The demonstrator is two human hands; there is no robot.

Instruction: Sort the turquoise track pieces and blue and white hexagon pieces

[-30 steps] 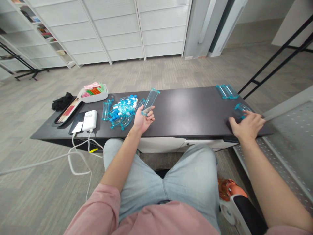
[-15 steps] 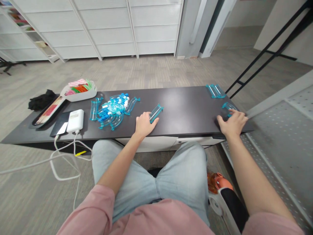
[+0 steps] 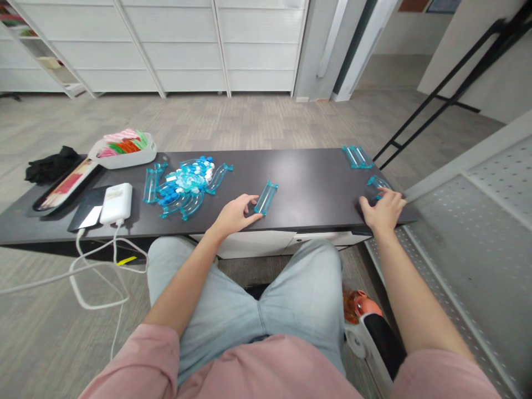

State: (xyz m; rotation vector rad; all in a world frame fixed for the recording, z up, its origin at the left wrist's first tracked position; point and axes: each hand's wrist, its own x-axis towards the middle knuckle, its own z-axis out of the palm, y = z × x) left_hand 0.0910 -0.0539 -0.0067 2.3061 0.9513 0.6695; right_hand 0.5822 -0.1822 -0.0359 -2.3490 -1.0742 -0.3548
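Observation:
A straight, translucent blue track-like piece (image 3: 266,198) lies slanted on the dark table in front of me. My left hand (image 3: 236,214) is at its left side, thumb tip by the near end and fingers apart. At the table's right end, my right hand (image 3: 384,210) lies with thumb spread, fingertips at another translucent blue piece (image 3: 377,182) that is partly covered by the hand. Several straight blue pieces (image 3: 358,157) lie side by side at the far right edge. On the left is a pile of small blue and white parts (image 3: 189,180) with curved translucent pieces around it.
On the table's left stand a white basket (image 3: 128,159) of colourful items, a long black tray (image 3: 62,191), a black cloth (image 3: 50,165) and a white power bank (image 3: 117,203) with cables hanging off the front edge. A perforated panel (image 3: 477,233) borders the right side.
My left hand has drawn back left from the straight blue piece, which now lies turned more lengthwise away from me. My right hand stays by its piece. The whole view has shifted slightly.

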